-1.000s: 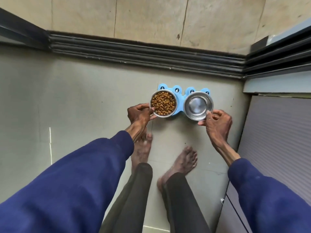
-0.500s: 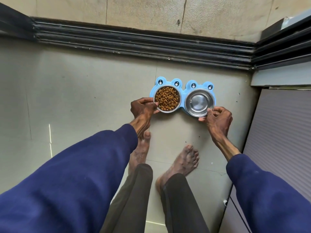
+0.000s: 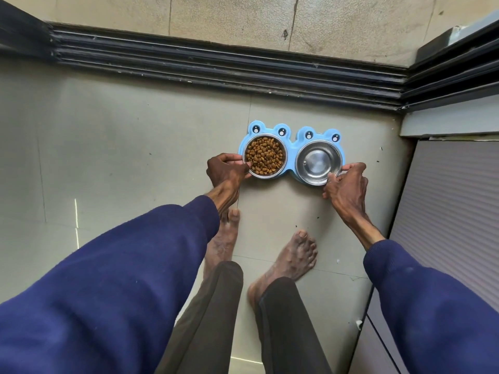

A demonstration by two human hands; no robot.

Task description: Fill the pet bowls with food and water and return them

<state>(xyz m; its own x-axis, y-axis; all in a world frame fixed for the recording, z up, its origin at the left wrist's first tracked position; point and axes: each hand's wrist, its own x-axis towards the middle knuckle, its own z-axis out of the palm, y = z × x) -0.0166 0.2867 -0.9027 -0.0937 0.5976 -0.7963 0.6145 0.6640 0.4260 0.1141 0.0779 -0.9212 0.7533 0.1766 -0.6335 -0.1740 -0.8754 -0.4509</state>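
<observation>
A blue frog-shaped bowl holder (image 3: 290, 141) lies on the tiled floor near the wall. Its left socket holds a steel bowl of brown kibble (image 3: 266, 156); my left hand (image 3: 225, 172) pinches that bowl's near-left rim. The right socket holds a steel bowl (image 3: 318, 161) that looks shiny inside, with water hard to make out. My right hand (image 3: 347, 186) grips this bowl's near-right rim. Both bowls sit low in the holder.
A dark ribbed door track (image 3: 229, 68) runs along the wall just beyond the holder and turns at the right corner. A grey ribbed mat or panel (image 3: 448, 206) lies to the right. My bare feet (image 3: 286, 260) stand just behind the bowls.
Both bowls have come down from above the holder into its two sockets, with my hands following them toward the floor and still on the rims.
</observation>
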